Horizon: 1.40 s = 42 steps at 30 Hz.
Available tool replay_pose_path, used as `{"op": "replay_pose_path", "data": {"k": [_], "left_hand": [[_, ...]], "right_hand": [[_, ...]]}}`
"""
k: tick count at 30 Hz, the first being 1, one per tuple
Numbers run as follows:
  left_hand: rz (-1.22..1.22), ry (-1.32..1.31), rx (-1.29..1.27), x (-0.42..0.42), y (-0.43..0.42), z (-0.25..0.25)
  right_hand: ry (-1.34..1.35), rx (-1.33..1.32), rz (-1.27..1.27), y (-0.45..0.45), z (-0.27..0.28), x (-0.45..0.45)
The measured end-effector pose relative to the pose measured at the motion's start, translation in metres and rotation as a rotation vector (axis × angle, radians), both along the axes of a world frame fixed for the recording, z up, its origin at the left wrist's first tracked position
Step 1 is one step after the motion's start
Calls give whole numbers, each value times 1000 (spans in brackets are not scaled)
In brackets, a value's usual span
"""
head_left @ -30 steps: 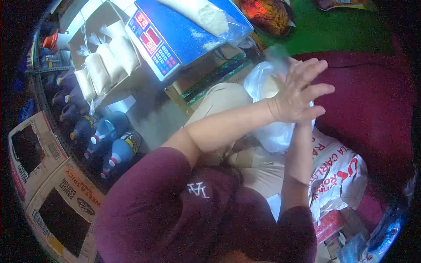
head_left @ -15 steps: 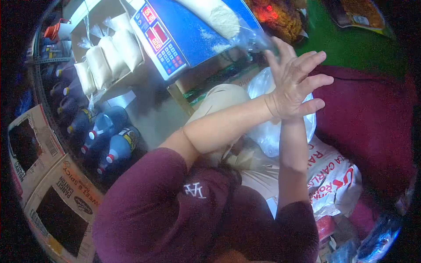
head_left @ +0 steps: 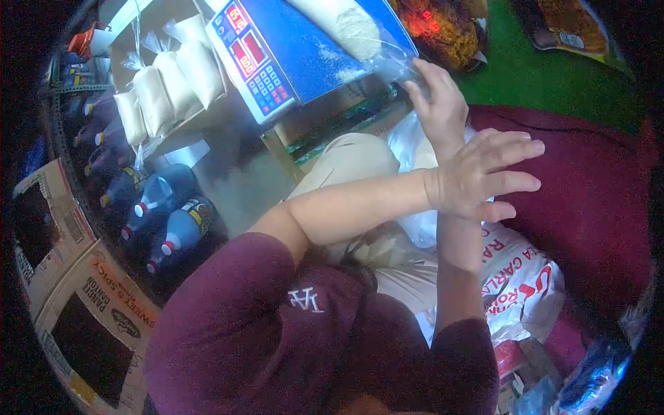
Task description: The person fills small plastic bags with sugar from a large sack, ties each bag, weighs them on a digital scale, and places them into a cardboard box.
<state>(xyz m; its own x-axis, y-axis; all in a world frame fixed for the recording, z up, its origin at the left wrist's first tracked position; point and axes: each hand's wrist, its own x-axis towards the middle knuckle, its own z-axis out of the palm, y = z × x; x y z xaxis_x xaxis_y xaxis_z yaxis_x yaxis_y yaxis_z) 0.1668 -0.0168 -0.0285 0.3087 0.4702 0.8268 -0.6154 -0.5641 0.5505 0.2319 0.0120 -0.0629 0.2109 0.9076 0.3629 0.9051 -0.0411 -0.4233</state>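
A clear plastic bag of white powder (head_left: 349,31) lies on the blue top of a digital scale (head_left: 315,72), with some powder spilled beside it. At the bag's loose end, my right hand (head_left: 441,100) has thumb and fingers closed on the clear plastic. My left hand (head_left: 477,176) crosses over my right forearm just behind the wrist. Its fingers are spread and it holds nothing. Below my hands sits a translucent plastic bag (head_left: 415,149), partly hidden by my arms. The scale's red digits are lit.
A box (head_left: 214,59) of filled, tied powder bags (head_left: 155,100) stands left of the scale. Several large bottles (head_left: 187,225) are on the floor. Torn cartons (head_left: 104,304) stand lower left, and a printed white sack (head_left: 522,283) lies right. An orange-brown pack (head_left: 443,31) sits beyond the scale.
My left hand has moved toward my body, down along my right forearm. My right hand, mostly covered before, now shows at the bag's end. The powder bag stays on the scale.
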Motion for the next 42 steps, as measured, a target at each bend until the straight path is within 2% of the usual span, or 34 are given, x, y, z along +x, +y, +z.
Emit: {"op": "replay_pose_path", "data": {"k": [4, 11, 17, 19, 23, 26, 28, 31, 32, 34, 35, 37, 42], "left_hand": [[52, 38, -15, -1, 8, -3], [52, -11, -30, -3, 23, -1], [78, -49, -67, -6, 30, 0], [50, -28, -55, -8, 25, 0], [37, -49, -46, -9, 24, 7], [74, 94, 29, -30, 28, 16], [-49, 108, 27, -47, 27, 11], [-55, 306, 119, -100, 37, -13], [-49, 441, 127, -123, 40, -16], [-33, 680, 136, -168, 43, -27], [-22, 785, 137, -188, 41, -37], [-37, 837, 93, -222, 31, -48], [-91, 951, -58, -246, 2, -48]], "right_hand": [[-84, -34, -90, 6, -6, 0], [-45, -101, -96, 30, -9, -4], [195, -118, -65, 34, -10, -5], [371, -26, -25, 23, -17, 0], [452, -87, -113, -7, -29, 9], [185, -27, 72, -46, -47, 17], [448, 25, -31, -69, -51, 11], [839, 86, -196, -112, -52, 2], [843, 91, -188, -127, -51, -1], [636, 24, -396, -159, -50, -6], [639, 29, -395, -178, -55, -7], [741, 80, -536, -212, -69, -7], [747, 72, -654, -267, -79, -15]]}}
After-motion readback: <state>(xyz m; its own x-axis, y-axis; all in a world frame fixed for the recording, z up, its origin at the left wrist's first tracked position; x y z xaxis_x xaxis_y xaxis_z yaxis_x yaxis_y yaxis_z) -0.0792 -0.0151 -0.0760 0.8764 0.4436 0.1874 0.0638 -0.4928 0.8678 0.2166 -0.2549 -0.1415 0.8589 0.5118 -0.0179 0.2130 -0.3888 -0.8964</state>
